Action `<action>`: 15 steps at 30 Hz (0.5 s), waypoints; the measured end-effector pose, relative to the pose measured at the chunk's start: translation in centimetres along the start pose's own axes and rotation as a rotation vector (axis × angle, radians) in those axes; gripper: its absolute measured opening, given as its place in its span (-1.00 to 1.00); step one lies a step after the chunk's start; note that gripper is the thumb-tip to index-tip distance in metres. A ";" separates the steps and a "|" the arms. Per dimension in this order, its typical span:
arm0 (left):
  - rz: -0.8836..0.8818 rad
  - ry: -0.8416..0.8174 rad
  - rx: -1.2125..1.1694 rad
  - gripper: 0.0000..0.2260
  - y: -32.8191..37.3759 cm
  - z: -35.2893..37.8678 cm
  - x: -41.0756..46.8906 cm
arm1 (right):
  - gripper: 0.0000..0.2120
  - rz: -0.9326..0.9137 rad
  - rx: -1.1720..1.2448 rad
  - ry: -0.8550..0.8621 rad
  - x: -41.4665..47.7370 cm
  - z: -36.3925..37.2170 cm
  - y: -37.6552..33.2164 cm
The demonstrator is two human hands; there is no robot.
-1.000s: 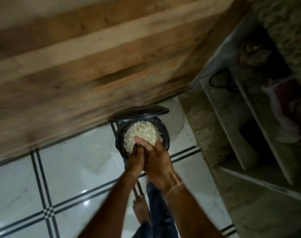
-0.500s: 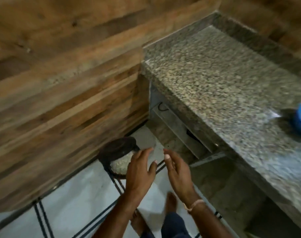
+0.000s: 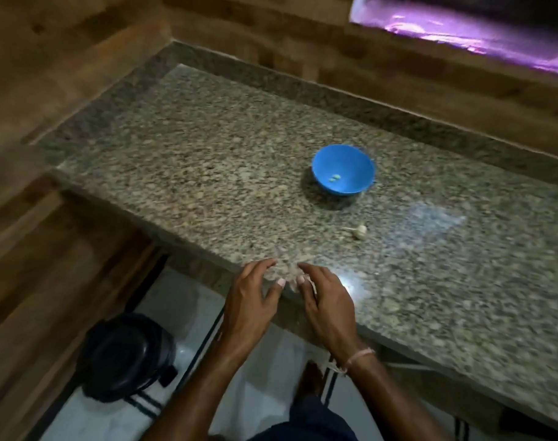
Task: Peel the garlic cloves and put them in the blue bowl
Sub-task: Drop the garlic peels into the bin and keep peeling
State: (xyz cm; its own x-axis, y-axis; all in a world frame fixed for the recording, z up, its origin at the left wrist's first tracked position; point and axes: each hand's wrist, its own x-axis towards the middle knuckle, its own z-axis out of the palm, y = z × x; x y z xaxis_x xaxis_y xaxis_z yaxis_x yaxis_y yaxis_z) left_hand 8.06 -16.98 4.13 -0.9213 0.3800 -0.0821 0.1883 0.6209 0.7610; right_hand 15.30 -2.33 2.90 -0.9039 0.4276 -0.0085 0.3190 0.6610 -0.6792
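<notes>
While two peeled cloves (image 3: 335,178) lie in the blue bowl (image 3: 344,170), both hands (image 3: 289,297) hover empty, fingers spread.

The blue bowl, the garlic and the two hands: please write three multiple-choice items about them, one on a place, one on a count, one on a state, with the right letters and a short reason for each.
1. Where does the garlic bulb lie?
A. inside the blue bowl
B. on the granite counter, nearer the person than the bowl
C. on the floor

2. How many small pieces lie in the blue bowl?
A. none
B. two
C. seven

3. In what state are the left hand and the right hand?
A. both grip the bowl
B. one pinches the garlic bulb
C. fingers spread, holding nothing, at the counter's near edge

Answers:
1. B, the bulb lies on the granite counter, apart from the bowl.
2. B, two small pale pieces lie side by side at the bottom.
3. C, both hands are far from bowl and bulb, with nothing between the fingers.
</notes>
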 end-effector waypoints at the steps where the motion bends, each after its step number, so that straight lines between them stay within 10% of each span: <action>1: 0.007 -0.020 -0.003 -0.65 1.1 1.5 0.7 | -0.66 0.015 -0.008 0.008 0.6 -1.1 1.3; 15: 0.075 -0.155 0.126 -0.73 6.4 12.3 13.1 | -0.43 0.281 -0.293 0.074 9.0 -7.2 11.5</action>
State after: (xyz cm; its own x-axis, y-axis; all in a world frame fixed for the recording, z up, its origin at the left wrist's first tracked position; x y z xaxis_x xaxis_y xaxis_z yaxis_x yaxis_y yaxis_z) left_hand 1.44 0.44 0.03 -0.8420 0.5227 -0.1337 0.3041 0.6644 0.6827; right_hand 12.90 13.56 0.33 -0.7507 0.6524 -0.1040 0.6277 0.6552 -0.4204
